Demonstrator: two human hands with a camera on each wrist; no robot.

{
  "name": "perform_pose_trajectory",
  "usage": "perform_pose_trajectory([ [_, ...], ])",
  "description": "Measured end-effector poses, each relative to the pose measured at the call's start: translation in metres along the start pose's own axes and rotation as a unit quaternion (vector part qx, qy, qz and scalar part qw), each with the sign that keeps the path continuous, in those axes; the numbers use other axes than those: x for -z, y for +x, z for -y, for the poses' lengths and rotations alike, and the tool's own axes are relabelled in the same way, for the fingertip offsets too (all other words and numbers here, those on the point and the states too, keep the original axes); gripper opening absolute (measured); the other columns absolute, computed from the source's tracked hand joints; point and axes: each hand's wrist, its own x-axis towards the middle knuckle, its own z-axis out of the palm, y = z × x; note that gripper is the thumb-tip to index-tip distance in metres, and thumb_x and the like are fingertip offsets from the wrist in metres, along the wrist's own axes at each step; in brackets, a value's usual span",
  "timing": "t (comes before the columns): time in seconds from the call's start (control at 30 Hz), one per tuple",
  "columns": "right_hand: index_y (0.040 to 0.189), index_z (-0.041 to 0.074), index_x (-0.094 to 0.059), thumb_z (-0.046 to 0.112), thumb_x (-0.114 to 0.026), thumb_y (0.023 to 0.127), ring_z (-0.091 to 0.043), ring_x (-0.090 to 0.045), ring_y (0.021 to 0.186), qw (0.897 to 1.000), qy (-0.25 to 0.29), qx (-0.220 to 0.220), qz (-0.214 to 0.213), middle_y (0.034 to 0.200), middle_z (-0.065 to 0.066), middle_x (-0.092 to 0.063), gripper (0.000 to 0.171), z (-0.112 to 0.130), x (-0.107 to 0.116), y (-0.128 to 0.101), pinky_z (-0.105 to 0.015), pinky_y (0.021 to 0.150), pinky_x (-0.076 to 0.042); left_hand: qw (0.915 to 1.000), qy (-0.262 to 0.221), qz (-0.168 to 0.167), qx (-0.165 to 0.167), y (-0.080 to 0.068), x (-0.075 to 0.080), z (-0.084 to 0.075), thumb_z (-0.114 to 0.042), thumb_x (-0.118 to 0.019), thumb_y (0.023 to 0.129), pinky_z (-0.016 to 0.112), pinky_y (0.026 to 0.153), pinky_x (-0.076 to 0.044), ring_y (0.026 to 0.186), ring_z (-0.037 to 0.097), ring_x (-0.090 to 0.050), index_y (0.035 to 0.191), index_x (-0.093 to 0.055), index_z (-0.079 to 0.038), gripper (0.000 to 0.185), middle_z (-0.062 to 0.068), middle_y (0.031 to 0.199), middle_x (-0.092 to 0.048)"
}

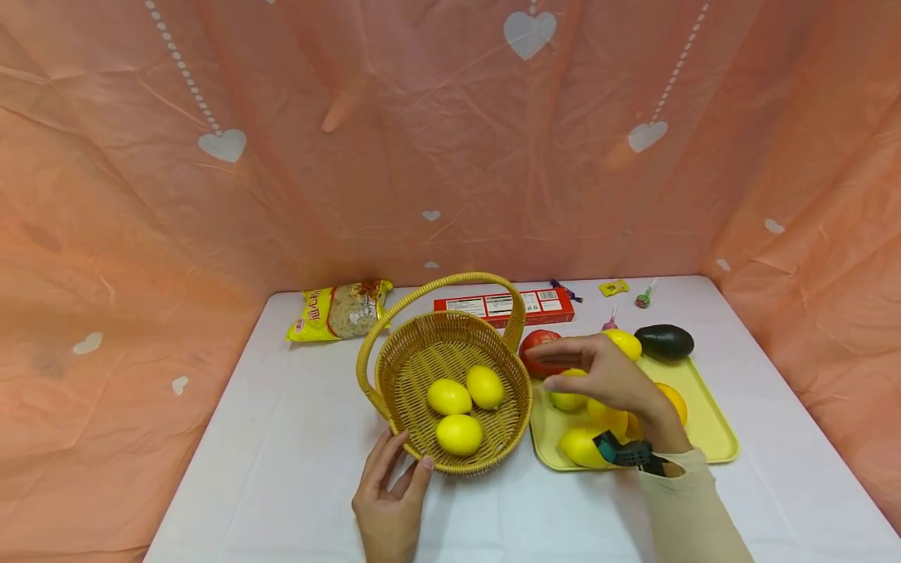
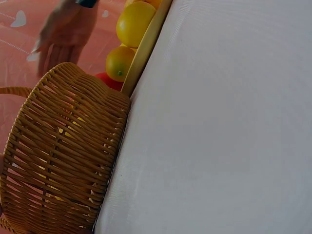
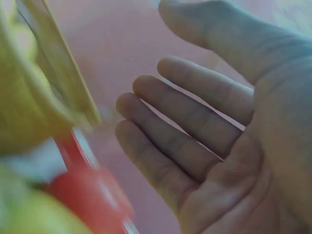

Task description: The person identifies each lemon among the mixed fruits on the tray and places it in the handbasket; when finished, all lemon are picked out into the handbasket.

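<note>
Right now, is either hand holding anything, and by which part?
Nothing is held. The right hand hovers open over the fruit on the yellow tray, palm empty. The left hand rests open against the near rim of the wicker basket.

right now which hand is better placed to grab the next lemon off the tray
Right. The right hand hovers open above the lemons on the tray; the left hand rests against the basket.

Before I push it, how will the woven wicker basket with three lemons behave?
The woven wicker basket probably slides easily on the smooth white table. Its round yellow lemons lie loose, so they likely roll. The tall handle could tip it if pushed high.
</note>
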Motion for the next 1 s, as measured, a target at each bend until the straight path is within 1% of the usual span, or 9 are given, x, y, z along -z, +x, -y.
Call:
perform_pose_trajectory([
  [0.17,0.141,-0.007,-0.069,0.0,-0.074,0.102,-0.011,-0.074,0.125,0.994,-0.006,-0.019,-0.107,0.136,-0.003,-0.078,0.039,-0.019,0.044,-0.028,-0.019,0.104,-0.061,1.0,0.001,-0.002,0.002,-0.001,0.0,0.0,0.012,-0.085,0.088,0.025,0.095,-0.065,0.127,0.002,-0.068,0.134,-0.073,0.008,0.048,0.024,0.154,-0.058],
  [0.23,0.142,-0.008,-0.067,0.001,-0.074,0.104,-0.006,-0.074,0.122,0.989,-0.011,-0.036,-0.142,0.133,0.006,-0.078,0.04,-0.025,0.054,-0.037,-0.016,0.1,-0.061,1.0,0.001,-0.003,0.002,0.0,0.0,0.0,0.012,-0.085,0.088,0.025,0.095,-0.065,0.126,0.002,-0.068,0.134,-0.073,0.008,0.047,0.024,0.153,-0.058],
  [0.4,0.145,-0.007,-0.066,0.008,-0.076,0.104,0.001,-0.074,0.117,0.976,-0.027,-0.072,-0.206,0.13,0.016,-0.078,0.044,-0.037,0.069,-0.051,-0.011,0.095,-0.061,1.0,0.002,0.0,0.001,0.001,0.0,-0.001,0.01,-0.085,0.089,0.026,0.095,-0.065,0.127,0.003,-0.068,0.134,-0.072,0.008,0.047,0.023,0.153,-0.059],
  [0.5,0.147,-0.005,-0.065,0.014,-0.078,0.104,0.004,-0.073,0.117,0.966,-0.055,-0.098,-0.232,0.135,0.009,-0.077,0.048,-0.044,0.074,-0.053,-0.008,0.094,-0.059,1.0,0.002,0.002,0.0,0.001,0.0,-0.001,0.011,-0.085,0.089,0.026,0.095,-0.064,0.128,0.003,-0.068,0.135,-0.072,0.008,0.047,0.021,0.153,-0.059],
  [0.6,0.151,-0.002,-0.063,0.022,-0.079,0.104,-0.013,-0.073,0.128,0.957,-0.099,-0.136,-0.235,0.145,-0.012,-0.072,0.056,-0.049,0.076,-0.052,-0.006,0.095,-0.057,1.0,0.001,0.001,0.0,0.001,0.0,-0.001,0.011,-0.085,0.089,0.026,0.095,-0.065,0.128,0.003,-0.068,0.135,-0.072,0.008,0.047,0.02,0.153,-0.059],
  [0.7,0.154,0.001,-0.062,0.033,-0.08,0.104,-0.034,-0.067,0.138,0.945,-0.17,-0.179,-0.214,0.15,-0.026,-0.065,0.062,-0.052,0.075,-0.049,-0.019,0.105,-0.06,1.0,0.001,0.0,0.002,0.001,0.0,0.0,0.012,-0.084,0.089,0.026,0.095,-0.065,0.128,0.003,-0.068,0.134,-0.072,0.008,0.047,0.02,0.154,-0.059],
  [0.8,0.153,0.002,-0.063,0.038,-0.08,0.103,-0.047,-0.062,0.136,0.931,-0.234,-0.205,-0.19,0.147,-0.028,-0.067,0.064,-0.054,0.072,-0.044,-0.05,0.118,-0.055,1.0,0.001,0.0,0.002,0.001,0.0,0.0,0.012,-0.085,0.089,0.026,0.096,-0.065,0.128,0.002,-0.068,0.134,-0.072,0.008,0.047,0.021,0.154,-0.059],
  [0.87,0.151,0.001,-0.064,0.037,-0.081,0.102,-0.05,-0.059,0.133,0.926,-0.256,-0.21,-0.183,0.143,-0.031,-0.068,0.063,-0.054,0.07,-0.042,-0.067,0.116,-0.049,1.0,0.002,0.001,0.001,0.001,0.0,0.0,0.011,-0.085,0.089,0.025,0.096,-0.065,0.128,0.002,-0.068,0.134,-0.072,0.008,0.047,0.022,0.154,-0.059],
  [1.0,0.145,-0.002,-0.068,0.029,-0.083,0.101,-0.051,-0.06,0.131,0.921,-0.265,-0.217,-0.186,0.14,-0.032,-0.069,0.055,-0.051,0.068,-0.041,-0.071,0.115,-0.048,1.0,0.003,0.001,0.0,0.001,0.0,0.001,0.01,-0.085,0.089,0.025,0.096,-0.065,0.128,0.003,-0.068,0.134,-0.073,0.008,0.047,0.022,0.154,-0.058],
])
